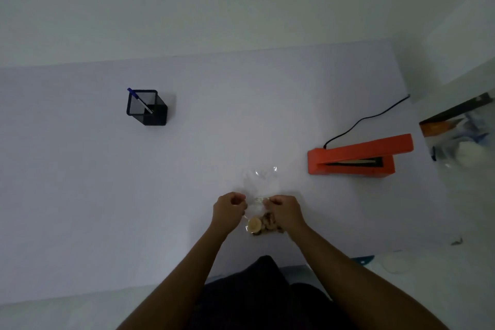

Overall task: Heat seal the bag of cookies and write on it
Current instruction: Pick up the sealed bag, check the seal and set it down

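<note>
Pinching the clear cookie bag at both sides, left hand and right hand sit well apart from the open orange heat sealer and the pen: sealing and writing both remain.

- My left hand was bare, with no glove, ring or watch showing on it.
- My right hand was bare in the same way, nothing on its fingers or wrist.
- Both my forearms were uncovered up to the bottom edge of the view, no sleeve reaching them.
- Between my arms sat my dark, near-black cloth garment, its colour hard to tell in the dim light.
</note>
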Action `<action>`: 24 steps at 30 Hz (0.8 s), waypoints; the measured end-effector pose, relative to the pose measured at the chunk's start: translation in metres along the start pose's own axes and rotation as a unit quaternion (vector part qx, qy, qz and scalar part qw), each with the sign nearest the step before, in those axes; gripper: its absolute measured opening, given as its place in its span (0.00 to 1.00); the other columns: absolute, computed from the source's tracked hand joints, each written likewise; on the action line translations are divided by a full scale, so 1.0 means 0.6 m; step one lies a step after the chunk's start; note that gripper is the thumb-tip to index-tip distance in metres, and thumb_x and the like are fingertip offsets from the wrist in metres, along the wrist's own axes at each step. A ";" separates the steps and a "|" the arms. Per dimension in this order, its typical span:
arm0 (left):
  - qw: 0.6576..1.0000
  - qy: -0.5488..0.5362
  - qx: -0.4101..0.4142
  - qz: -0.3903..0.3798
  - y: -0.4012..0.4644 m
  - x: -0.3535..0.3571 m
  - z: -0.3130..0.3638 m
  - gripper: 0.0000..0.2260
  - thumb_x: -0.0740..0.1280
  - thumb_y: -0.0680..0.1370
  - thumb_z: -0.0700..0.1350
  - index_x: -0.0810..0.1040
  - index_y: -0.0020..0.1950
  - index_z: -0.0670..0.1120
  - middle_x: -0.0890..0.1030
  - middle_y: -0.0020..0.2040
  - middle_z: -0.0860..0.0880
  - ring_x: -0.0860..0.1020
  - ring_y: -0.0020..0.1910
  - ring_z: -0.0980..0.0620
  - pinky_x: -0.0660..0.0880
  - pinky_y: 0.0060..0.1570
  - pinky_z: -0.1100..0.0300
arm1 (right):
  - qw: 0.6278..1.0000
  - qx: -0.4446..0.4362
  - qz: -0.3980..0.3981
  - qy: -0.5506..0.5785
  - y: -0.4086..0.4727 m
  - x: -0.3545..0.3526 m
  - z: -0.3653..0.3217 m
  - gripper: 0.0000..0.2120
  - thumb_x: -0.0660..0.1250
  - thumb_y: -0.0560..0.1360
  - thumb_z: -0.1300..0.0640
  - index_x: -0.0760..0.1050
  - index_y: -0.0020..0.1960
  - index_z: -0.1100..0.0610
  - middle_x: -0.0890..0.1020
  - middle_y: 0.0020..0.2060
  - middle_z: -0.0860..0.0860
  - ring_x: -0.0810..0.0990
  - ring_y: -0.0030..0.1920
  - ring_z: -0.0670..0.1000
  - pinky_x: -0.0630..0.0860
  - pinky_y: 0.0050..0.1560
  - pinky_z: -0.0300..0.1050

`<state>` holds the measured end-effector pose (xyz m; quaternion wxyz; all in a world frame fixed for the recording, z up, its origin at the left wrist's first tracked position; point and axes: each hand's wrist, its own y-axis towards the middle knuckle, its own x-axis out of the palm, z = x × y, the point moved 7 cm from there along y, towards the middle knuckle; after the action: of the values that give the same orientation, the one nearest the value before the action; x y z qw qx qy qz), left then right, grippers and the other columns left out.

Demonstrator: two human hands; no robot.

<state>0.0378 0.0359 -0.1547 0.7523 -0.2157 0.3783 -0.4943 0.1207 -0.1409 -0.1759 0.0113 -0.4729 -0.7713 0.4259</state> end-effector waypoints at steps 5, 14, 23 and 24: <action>0.998 0.061 0.006 0.022 0.011 0.031 -0.001 0.12 0.74 0.72 0.50 0.85 0.53 0.48 0.86 0.46 0.53 0.83 0.45 0.55 0.79 0.48 0.59 | 1.000 0.015 -0.010 0.015 0.017 -0.006 0.007 0.06 0.74 0.74 0.53 0.85 0.41 0.54 0.84 0.34 0.47 0.80 0.37 0.45 0.74 0.39 0.38; 0.992 0.119 0.029 0.031 0.022 0.045 0.023 0.05 0.73 0.74 0.51 0.86 0.43 0.51 0.84 0.37 0.56 0.80 0.37 0.60 0.73 0.36 0.66 | 0.999 0.015 -0.031 -0.022 0.031 -0.009 0.008 0.09 0.75 0.73 0.52 0.87 0.45 0.58 0.87 0.40 0.52 0.84 0.43 0.48 0.79 0.49 0.46; 0.990 0.142 0.010 0.025 0.031 0.053 0.018 0.07 0.71 0.74 0.48 0.85 0.38 0.48 0.83 0.35 0.54 0.79 0.34 0.59 0.71 0.31 0.65 | 0.996 -0.004 -0.017 -0.082 0.032 -0.014 -0.005 0.08 0.75 0.71 0.52 0.86 0.45 0.56 0.87 0.41 0.51 0.84 0.45 0.49 0.78 0.49 0.43; 0.989 0.143 0.008 0.024 0.033 0.053 0.018 0.07 0.71 0.74 0.47 0.84 0.37 0.48 0.83 0.34 0.53 0.80 0.33 0.58 0.73 0.32 0.64 | 0.996 -0.004 -0.015 -0.090 0.032 -0.014 -0.007 0.07 0.75 0.71 0.53 0.86 0.44 0.56 0.87 0.41 0.52 0.84 0.45 0.50 0.78 0.48 0.43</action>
<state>0.0645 0.0148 -0.1730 0.7040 -0.1273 0.4832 -0.5047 0.1410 -0.1410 -0.1828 -0.0536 -0.4214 -0.7780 0.4628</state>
